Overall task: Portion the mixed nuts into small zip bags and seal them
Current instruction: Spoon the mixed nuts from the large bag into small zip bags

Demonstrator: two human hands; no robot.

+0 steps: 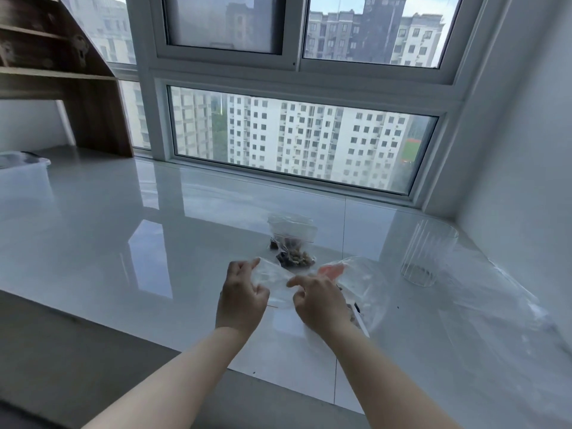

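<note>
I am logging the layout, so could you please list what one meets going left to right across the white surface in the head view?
Clear plastic box → left hand holding a small empty zip bag → right hand gripping the same bag → ribbed glass → crumpled clear plastic sheet.

Taking the filled bag of nuts [292, 247] on the worktop [123, 243] as the centre: just in front of it, an empty bag [274, 281] between the left hand [243, 294] and right hand [318, 300]. Right of it, a larger bag [360, 280], then a glass [428, 252] farther right. Far left, a bin [23, 174]; behind that, a shelf [62, 72]. The window [303, 140] is behind it all.
</note>
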